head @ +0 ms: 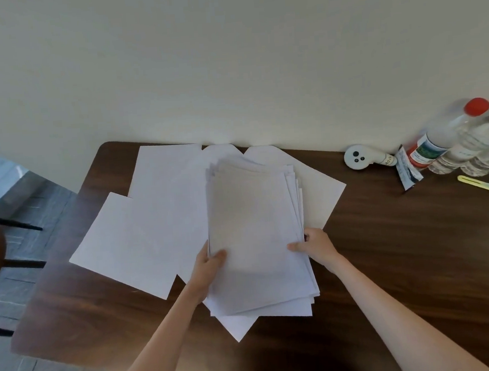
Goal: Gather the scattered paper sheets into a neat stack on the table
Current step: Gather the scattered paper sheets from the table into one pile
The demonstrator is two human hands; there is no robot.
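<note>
A loose stack of white paper sheets is held over the middle of the dark wooden table, its edges uneven. My left hand grips the stack's left edge, thumb on top. My right hand grips the right edge the same way. Single sheets lie flat on the table around it: one at the left front, one at the back left, one at the back right, and a corner sticks out below the stack.
At the table's back right stand clear plastic bottles, one with a red cap, beside a white round device, a small dark packet and a yellow clip. A wall runs along the far edge. Floor lies left.
</note>
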